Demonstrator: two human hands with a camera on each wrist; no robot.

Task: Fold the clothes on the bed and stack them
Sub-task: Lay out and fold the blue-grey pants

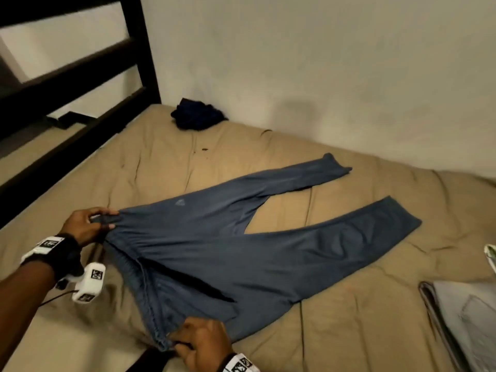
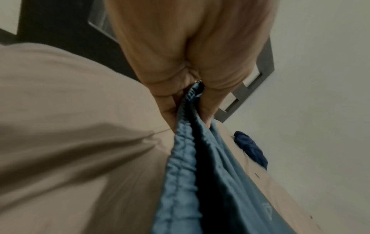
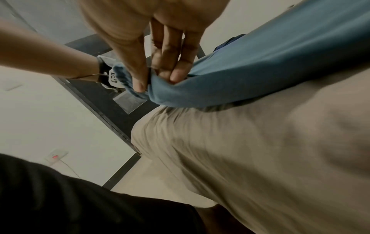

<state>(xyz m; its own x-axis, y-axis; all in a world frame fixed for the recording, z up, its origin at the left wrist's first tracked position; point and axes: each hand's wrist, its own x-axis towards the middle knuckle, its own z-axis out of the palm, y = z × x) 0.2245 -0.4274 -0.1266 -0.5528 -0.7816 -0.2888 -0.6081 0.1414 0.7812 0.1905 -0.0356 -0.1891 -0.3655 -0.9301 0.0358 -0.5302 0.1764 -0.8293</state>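
The blue-grey track pants [image 1: 241, 237] lie flat on the bed, waistband at the near edge and both legs running away toward the wall, splayed in a V. The long axis therefore points away from both grips, slightly to the right. The left hand [image 1: 86, 226] pinches the far-left corner of the waistband between thumb and curled fingers; the left wrist view confirms the gathered elastic clamped there. The right hand [image 1: 201, 345] pinches the opposite waistband corner at the near edge, thumb and fingertips closed on the cloth, as the right wrist view shows. The waistband is drawn taut between the two hands and lifted a little off the surface. In my judgement the next move is a lengthwise fold, bringing one leg over the other; either hand is placed to lead it.

The surface is a tan mattress cover [image 1: 349, 331], wrinkled and soft. A crumpled dark navy garment [image 1: 197, 116] sits well apart near the wall, not yet folded. Grey folded cloth [image 1: 467, 318] lies at the right edge. A black bed frame [image 1: 80, 84] stands on the left; the wall [image 1: 322, 63] is plain.
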